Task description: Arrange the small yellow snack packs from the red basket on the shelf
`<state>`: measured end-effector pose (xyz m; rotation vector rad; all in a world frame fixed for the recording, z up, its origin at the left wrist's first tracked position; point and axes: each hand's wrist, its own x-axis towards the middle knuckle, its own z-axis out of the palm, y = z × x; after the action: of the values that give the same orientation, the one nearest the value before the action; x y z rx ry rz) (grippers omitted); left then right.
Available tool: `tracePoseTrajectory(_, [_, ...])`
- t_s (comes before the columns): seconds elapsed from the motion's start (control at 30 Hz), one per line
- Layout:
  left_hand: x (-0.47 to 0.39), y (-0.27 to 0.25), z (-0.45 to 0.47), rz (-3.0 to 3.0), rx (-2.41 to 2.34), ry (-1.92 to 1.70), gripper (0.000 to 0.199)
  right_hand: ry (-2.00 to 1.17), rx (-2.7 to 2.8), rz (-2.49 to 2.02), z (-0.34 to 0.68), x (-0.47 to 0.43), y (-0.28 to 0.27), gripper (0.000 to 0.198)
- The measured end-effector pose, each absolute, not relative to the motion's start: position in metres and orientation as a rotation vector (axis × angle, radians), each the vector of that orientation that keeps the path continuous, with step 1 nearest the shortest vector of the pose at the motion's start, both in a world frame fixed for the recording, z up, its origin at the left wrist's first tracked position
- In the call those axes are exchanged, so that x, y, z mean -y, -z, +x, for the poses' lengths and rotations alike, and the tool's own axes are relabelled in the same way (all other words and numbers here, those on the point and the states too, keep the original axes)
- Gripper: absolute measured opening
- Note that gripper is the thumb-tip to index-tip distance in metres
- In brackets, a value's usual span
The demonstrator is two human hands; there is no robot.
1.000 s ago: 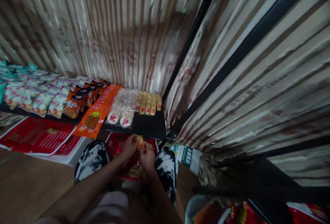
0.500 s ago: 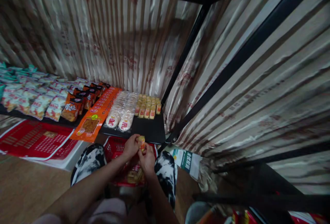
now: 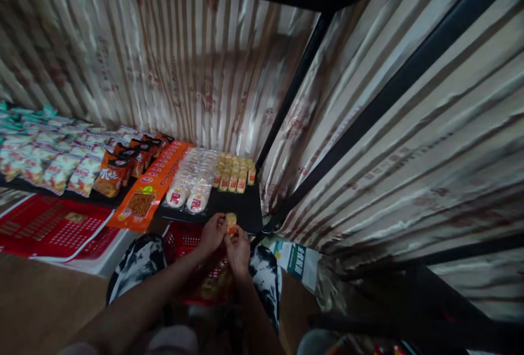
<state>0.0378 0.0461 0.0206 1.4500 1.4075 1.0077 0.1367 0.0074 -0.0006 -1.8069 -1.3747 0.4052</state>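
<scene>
A small yellow snack packet with a red label is pinched between my two hands, just in front of the shelf edge. My left hand grips its left side, and my right hand holds its lower end. Beyond them, rows of similar yellow packets stand on the black shelf. Left of those lie clear-wrapped round white crackers. Below my hands, between my knees, a red basket holds more yellowish packets, dim and partly hidden by my forearms.
An orange snack pouch, orange-and-black bags and white bags fill the shelf leftward. Another red basket is at the lower left. Black frame bars stand before the striped curtain. A green-and-white bag lies right of my knee.
Both hands, still holding the packet, have shifted slightly right. The packet now appears more upright and closer to the shelf edge. The view has tilted a little.
</scene>
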Motion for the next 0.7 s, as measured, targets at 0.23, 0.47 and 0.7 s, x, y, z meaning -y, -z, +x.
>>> tracePoseTrajectory(0.23, [-0.047,-0.031,0.043,1.519,-1.427,-0.995,0.02,-0.417,1.257,-1.816,0.146,-0.027,-0.008,0.038])
tracePoseTrajectory(0.47, [-0.062,-0.033,0.056,1.49,-1.326,-1.013,0.021,-0.295,1.197,-1.819,0.153,-0.051,-0.009,0.036])
tracePoseTrajectory(0.7, [-0.082,-0.042,0.072,1.532,-1.294,-0.982,0.023,-0.318,1.164,-1.78,0.162,-0.076,-0.003,0.044])
